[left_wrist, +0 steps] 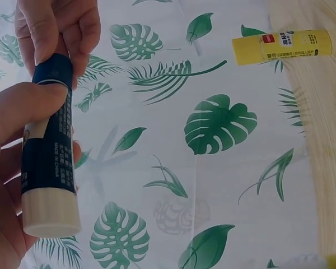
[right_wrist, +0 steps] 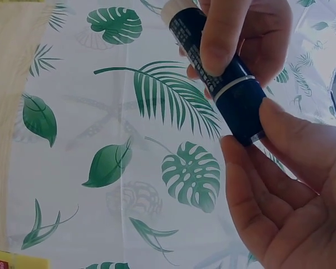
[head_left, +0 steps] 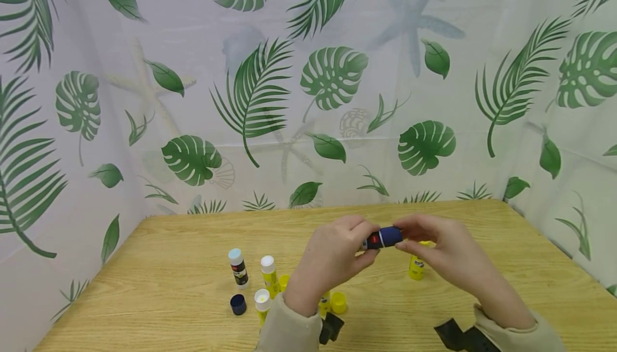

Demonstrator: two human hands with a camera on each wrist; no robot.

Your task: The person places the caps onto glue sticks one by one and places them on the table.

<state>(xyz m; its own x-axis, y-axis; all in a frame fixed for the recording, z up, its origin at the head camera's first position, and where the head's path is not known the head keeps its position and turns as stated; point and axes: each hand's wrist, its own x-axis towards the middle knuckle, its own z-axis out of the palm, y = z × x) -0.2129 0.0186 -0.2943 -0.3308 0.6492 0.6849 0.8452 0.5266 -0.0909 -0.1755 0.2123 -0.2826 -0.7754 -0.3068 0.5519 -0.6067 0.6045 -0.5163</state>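
Note:
Above the table my left hand (head_left: 332, 253) grips a dark blue glue stick (head_left: 372, 241) round its body, holding it almost level. My right hand (head_left: 448, 247) pinches the end of its dark blue cap (head_left: 391, 236) between thumb and fingers. In the right wrist view the cap (right_wrist: 241, 109) sits against the body, with a thin white ring at the joint. The stick's cream-white base (left_wrist: 51, 212) points toward the camera in the left wrist view. Behind my right hand stands a yellow glue stick (head_left: 416, 268), its top partly hidden.
Left of my arms stands an uncapped dark glue stick (head_left: 238, 269) beside a loose dark blue cap (head_left: 238, 304). Uncapped yellow glue sticks (head_left: 270, 277) stand close by, partly behind my left sleeve. A yellow cap (head_left: 339, 302) lies near. Leaf-printed cloth (head_left: 332, 170) rises behind the wooden table (head_left: 183, 255).

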